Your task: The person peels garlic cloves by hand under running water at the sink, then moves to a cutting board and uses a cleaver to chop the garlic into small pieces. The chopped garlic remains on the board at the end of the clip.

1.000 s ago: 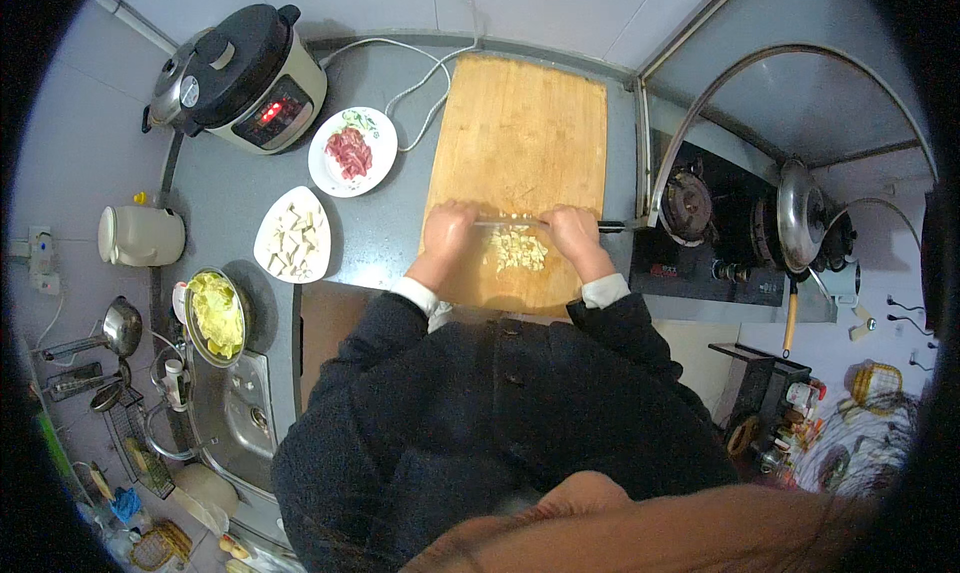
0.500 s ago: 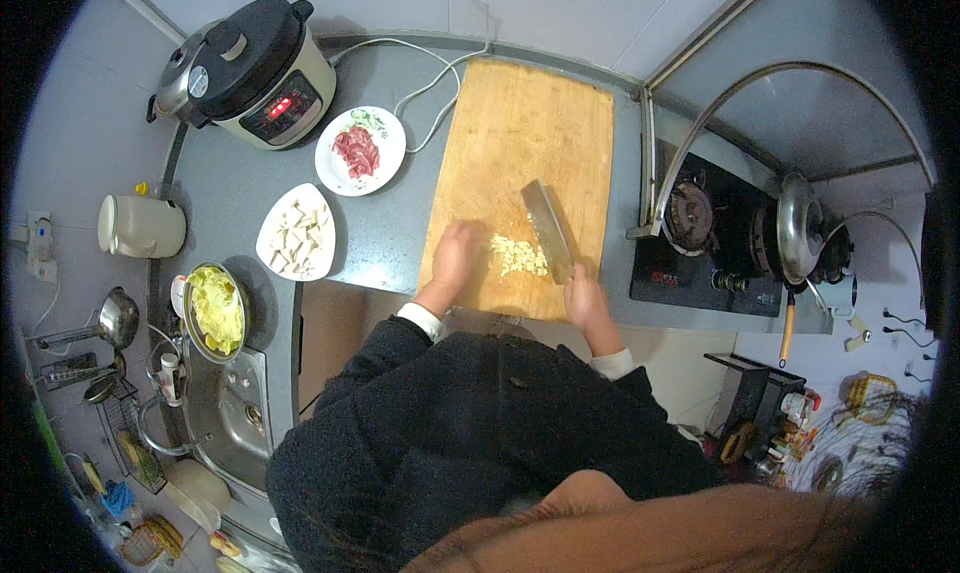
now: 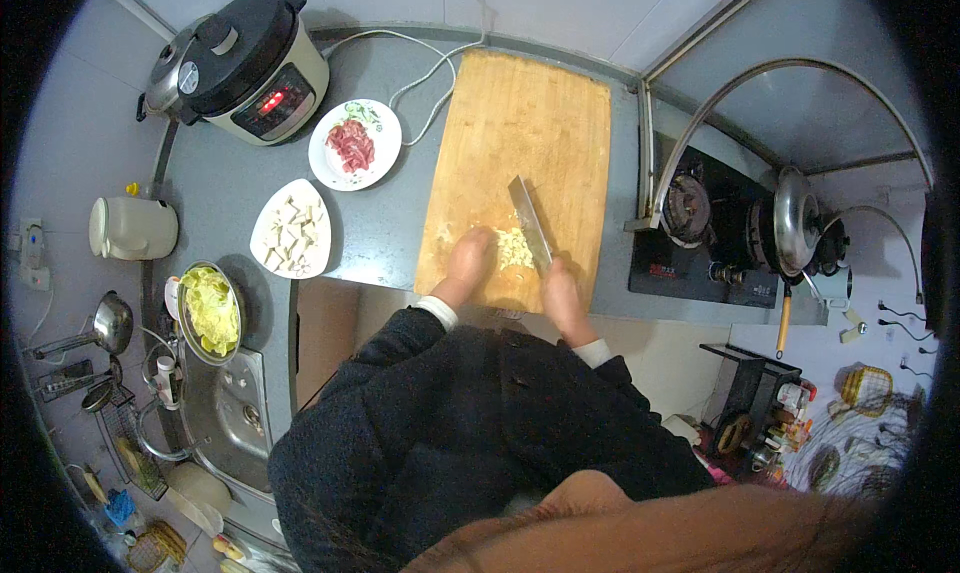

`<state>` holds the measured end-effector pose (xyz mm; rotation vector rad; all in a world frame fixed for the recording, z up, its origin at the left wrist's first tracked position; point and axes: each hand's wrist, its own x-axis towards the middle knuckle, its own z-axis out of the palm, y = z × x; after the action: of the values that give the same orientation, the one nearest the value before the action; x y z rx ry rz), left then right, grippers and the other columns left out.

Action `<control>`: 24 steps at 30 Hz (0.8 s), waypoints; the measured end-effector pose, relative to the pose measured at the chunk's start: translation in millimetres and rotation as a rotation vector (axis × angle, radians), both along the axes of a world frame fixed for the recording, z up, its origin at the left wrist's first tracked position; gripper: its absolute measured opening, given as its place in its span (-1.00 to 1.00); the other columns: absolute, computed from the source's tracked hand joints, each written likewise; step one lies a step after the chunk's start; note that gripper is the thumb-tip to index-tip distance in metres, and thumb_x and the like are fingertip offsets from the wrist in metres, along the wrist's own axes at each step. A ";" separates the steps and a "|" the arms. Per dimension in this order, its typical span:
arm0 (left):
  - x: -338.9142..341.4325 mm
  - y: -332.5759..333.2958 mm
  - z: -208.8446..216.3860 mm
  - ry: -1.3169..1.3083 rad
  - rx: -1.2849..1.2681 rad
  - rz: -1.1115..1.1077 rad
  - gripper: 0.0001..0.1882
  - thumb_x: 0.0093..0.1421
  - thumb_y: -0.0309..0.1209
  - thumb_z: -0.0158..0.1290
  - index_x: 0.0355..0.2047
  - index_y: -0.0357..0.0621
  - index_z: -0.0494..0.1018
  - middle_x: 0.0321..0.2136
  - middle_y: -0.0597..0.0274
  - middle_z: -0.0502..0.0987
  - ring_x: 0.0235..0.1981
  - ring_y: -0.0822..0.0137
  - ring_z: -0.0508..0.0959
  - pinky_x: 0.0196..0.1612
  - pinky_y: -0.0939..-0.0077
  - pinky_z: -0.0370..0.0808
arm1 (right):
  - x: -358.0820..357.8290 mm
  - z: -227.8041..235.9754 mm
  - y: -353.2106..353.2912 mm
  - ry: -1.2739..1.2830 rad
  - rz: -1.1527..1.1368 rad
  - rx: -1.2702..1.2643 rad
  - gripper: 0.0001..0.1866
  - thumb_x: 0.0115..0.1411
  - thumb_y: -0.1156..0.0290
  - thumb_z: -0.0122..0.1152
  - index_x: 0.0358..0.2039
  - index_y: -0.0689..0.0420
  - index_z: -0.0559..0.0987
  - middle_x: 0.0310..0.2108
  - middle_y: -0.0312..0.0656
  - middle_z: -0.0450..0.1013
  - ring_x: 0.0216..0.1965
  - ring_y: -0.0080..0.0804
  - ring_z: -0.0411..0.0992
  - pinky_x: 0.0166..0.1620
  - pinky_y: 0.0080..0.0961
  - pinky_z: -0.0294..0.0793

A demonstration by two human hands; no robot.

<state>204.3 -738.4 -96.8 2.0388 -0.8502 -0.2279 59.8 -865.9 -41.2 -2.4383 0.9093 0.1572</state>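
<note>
My right hand (image 3: pixel 563 295) is closed round the handle of a cleaver (image 3: pixel 531 219). Its blade rests at the right edge of a small pile of pale yellow chopped pieces, which look like garlic (image 3: pixel 514 249). Cupped against the left side of that pile is my left hand (image 3: pixel 472 263); it holds nothing that I can see, and its fingertips are partly hidden. Pile and hands are at the near end of a wooden cutting board (image 3: pixel 530 123). A few small bits lie scattered around the pile.
Left of the board stand a plate of sliced red meat (image 3: pixel 382 165), a white dish of pale cut pieces (image 3: pixel 318 195) and a bowl of yellow-green leaves (image 3: pixel 238 323). A pressure cooker (image 3: pixel 265 73) is behind them. The sink (image 3: pixel 215 413) lies left, the stove (image 3: pixel 720 243) right.
My left hand has moved right to the pile, and the cleaver has come left toward it. The chopped pieces are now gathered into a narrower heap between them.
</note>
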 end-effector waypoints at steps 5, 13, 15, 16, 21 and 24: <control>0.5 7.3 -0.6 0.074 0.075 0.030 -0.89 -0.01 -0.47 0.00 -0.45 -0.22 0.45 -0.40 -0.04 0.46 -0.36 -0.05 0.46 -0.28 0.19 0.42 | 11.5 12.0 9.9 0.059 0.036 0.083 -0.80 0.12 0.51 -0.19 -0.28 0.37 0.30 -0.54 0.26 0.39 -0.46 0.21 0.40 -0.41 0.00 0.35; 2.5 11.4 -0.5 0.081 0.044 0.088 -0.90 0.00 -0.45 -0.03 -0.47 -0.16 0.47 -0.45 0.01 0.47 -0.40 -0.01 0.48 -0.32 0.19 0.41 | 24.5 13.0 27.3 -0.028 0.090 0.059 -0.82 0.10 0.50 -0.13 -0.30 0.34 0.28 -0.56 0.27 0.39 -0.47 0.19 0.40 -0.43 0.02 0.34; 3.8 11.2 -2.2 0.091 0.050 0.081 -0.90 0.00 -0.45 -0.03 -0.49 -0.16 0.47 -0.45 0.01 0.47 -0.40 -0.01 0.48 -0.32 0.19 0.41 | 28.1 10.6 33.8 0.010 0.096 0.038 -0.82 0.09 0.50 -0.12 -0.31 0.33 0.27 -0.56 0.27 0.39 -0.47 0.19 0.40 -0.43 0.03 0.34; 4.2 11.4 -3.0 0.096 0.076 0.076 -0.90 0.00 -0.45 -0.03 -0.50 -0.16 0.47 -0.45 0.01 0.47 -0.40 -0.01 0.48 -0.32 0.19 0.41 | 29.7 9.5 37.0 0.031 0.077 0.025 -0.83 0.09 0.50 -0.11 -0.31 0.33 0.27 -0.56 0.27 0.39 -0.47 0.20 0.40 -0.42 0.03 0.34; 8.7 10.4 -0.3 0.097 0.075 0.063 -0.91 -0.01 -0.45 -0.02 -0.54 -0.18 0.45 -0.48 0.00 0.46 -0.41 -0.02 0.47 -0.33 0.18 0.41 | 32.3 8.0 41.9 -0.024 0.030 0.045 -0.84 0.10 0.49 -0.15 -0.33 0.32 0.27 -0.58 0.26 0.39 -0.49 0.22 0.40 -0.40 0.04 0.35; 13.6 13.1 11.2 0.085 0.018 0.025 -0.91 -0.01 -0.44 -0.01 -0.54 -0.19 0.45 -0.48 0.00 0.46 -0.41 -0.02 0.47 -0.33 0.18 0.41 | 34.7 7.2 41.3 0.016 0.002 0.024 -0.83 0.11 0.50 -0.17 -0.31 0.32 0.27 -0.59 0.26 0.39 -0.48 0.22 0.39 -0.42 0.04 0.35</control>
<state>217.8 -725.3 -85.6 2.0404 -0.7716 -0.3074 94.4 -824.6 -33.9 -2.4197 0.9064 0.1870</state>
